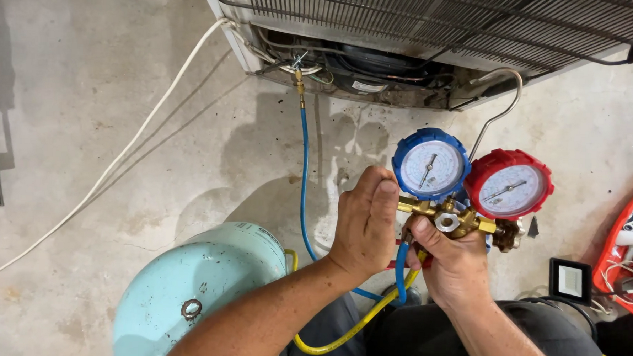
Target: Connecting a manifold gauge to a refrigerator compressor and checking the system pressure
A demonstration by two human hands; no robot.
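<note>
My left hand (364, 226) wraps the blue-gauge side knob. My right hand (455, 266) grips the brass gauge manifold (448, 221) from below, above the concrete floor (84, 118). The blue hose (303, 177) is already on the fridge (378, 67). The yellow hose (345, 329) bends toward the pale green gas tank (198, 287).

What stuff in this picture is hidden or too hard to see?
- Head view: the left knob of the brass manifold is covered by the left hand.
- Head view: the right hand hides where the blue hose and yellow hose join the manifold.
- Blue gauge and red gauge: markings too small to read.
- Pale blue gas cylinder: cut off by the bottom edge.
- Red tool tray: cut off by the right edge.
</note>
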